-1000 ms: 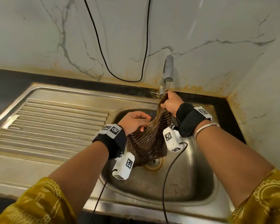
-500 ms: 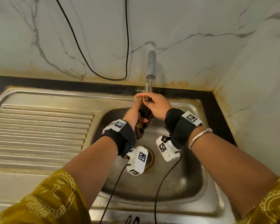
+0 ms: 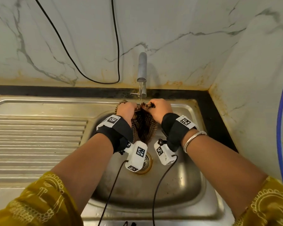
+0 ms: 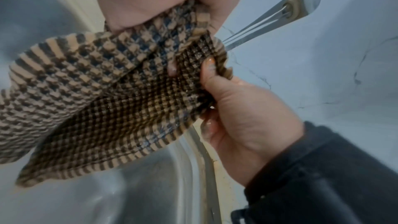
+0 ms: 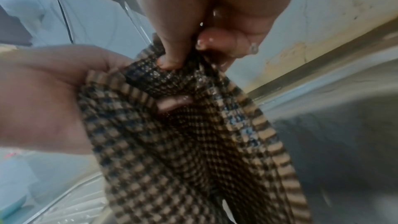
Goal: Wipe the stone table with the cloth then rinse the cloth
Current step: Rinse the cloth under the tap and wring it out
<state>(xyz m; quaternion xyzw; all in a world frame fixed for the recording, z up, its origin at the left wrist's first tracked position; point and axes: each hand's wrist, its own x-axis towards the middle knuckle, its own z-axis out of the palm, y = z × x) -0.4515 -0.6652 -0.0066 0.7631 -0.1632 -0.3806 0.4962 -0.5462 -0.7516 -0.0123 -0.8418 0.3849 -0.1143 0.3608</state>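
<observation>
Black stone bench (image 3: 219, 115) runs along the marble wall, visible as a dark strip across the middle of the frame and down the right side. Stainless steel sink (image 3: 207, 185) set into it, filling the lower half of the frame. Ribbed drainboard (image 3: 36, 141) at left, basin at centre right, brass-ringed drain (image 3: 148, 162) in the basin bottom. Tap (image 3: 142, 67) rises at the back edge, upper centre, water running. Rusty staining along the wall joint.
</observation>
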